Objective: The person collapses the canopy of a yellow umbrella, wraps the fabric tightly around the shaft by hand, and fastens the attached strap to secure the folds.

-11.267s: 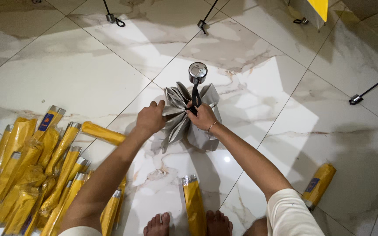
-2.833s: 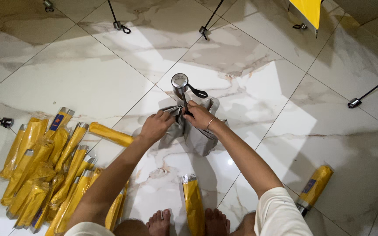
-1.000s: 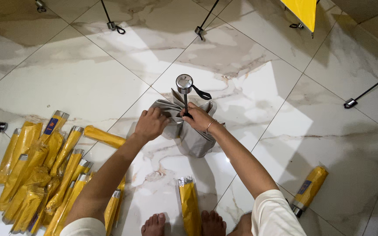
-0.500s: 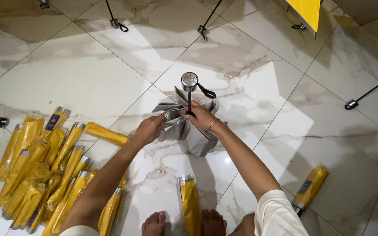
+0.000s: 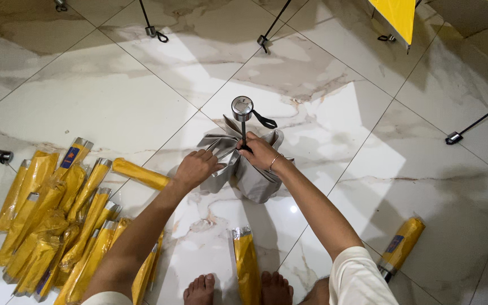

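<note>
A collapsed umbrella with a silver-grey canopy (image 5: pixel 255 178) stands on its tip on the marble floor, with its round silver handle (image 5: pixel 242 107) and black wrist strap pointing up at me. My right hand (image 5: pixel 260 151) grips the canopy around the shaft just under the handle. My left hand (image 5: pixel 196 168) pinches a fold of the grey fabric on the left side.
A pile of several yellow folded umbrella sleeves (image 5: pixel 52 217) lies at the left. One yellow sleeve (image 5: pixel 140 173) lies by my left wrist, another (image 5: pixel 247 271) between my bare feet, one more (image 5: pixel 400 247) at the right. Open umbrellas' shafts (image 5: pixel 475 121) ring the floor.
Over the frames the spread grey canopy has been gathered in closer around the shaft. My hands have kept working its folds; my left hand has shifted slightly left and down.
</note>
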